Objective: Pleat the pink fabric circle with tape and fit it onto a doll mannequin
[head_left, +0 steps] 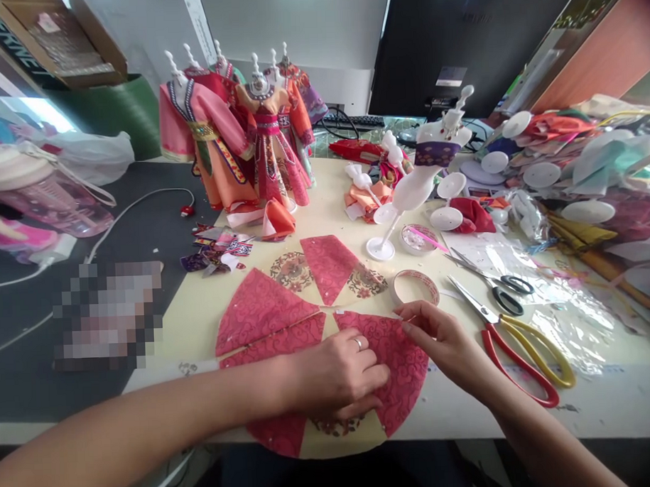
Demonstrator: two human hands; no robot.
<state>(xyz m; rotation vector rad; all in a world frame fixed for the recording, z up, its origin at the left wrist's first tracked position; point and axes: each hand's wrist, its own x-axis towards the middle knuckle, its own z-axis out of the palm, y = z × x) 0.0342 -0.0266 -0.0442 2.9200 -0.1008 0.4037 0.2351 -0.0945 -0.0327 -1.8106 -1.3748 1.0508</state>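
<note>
Near the front edge of the worktop (pixel 480 416), slightly left of the person's right hand, lies a large round of pink-red patterned and cream flowered cloth wedges (pixel 242 314), and its lowest part reaches a little past this edge. The left hand (pixel 343 374), with a silver ring (pixel 358 344) on one finger, lies over the middle of the round; its fingers are bent and rather close together, but I cannot tell whether they hold the cloth or only press on it. The right hand (pixel 435 335) is at the outer border of the right pink-red wedge, with thumb and forefinger in a narrow pinch; what is between the tips is too small to tell. Just behind these fingertips is a round tape roll with a patterned inner side (pixel 434 294). Toward the right edge lie scissors with red and yellow handles (pixel 513 361) and, behind them, scissors with black handles (pixel 508 299). Farther back stands a white doll form with a purple band (pixel 415 190), and near the far edge, left of it, doll forms in colourful robes (pixel 215 162) stand close together, with small patterned cloth scraps (pixel 216 247) in front
</note>
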